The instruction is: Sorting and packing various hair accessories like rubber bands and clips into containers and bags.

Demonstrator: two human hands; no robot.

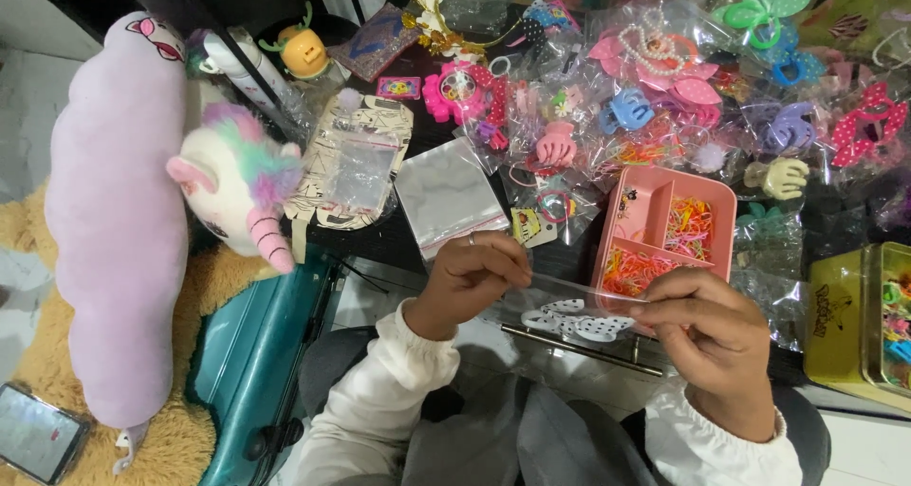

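Just in front of the cluttered bench (418, 244), the left hand (468, 279) and right hand (714, 332) pinch the clear bag (569, 308) taut between closed fingertips, so the white polka-dot bow (579, 322) inside lies flat.

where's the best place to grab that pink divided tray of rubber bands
Take the pink tray by its bare upper-left rim, coming from above: that compartment looks nearly empty, while the others hold loose bands. Its near edge is blocked by the right hand and clear bag.

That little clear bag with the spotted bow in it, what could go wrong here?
Both hands, left and right, pinch the bag over the lap; if its mouth is open, the bow might slip out. The right hand is close to the pink tray of elastics and could nudge it.
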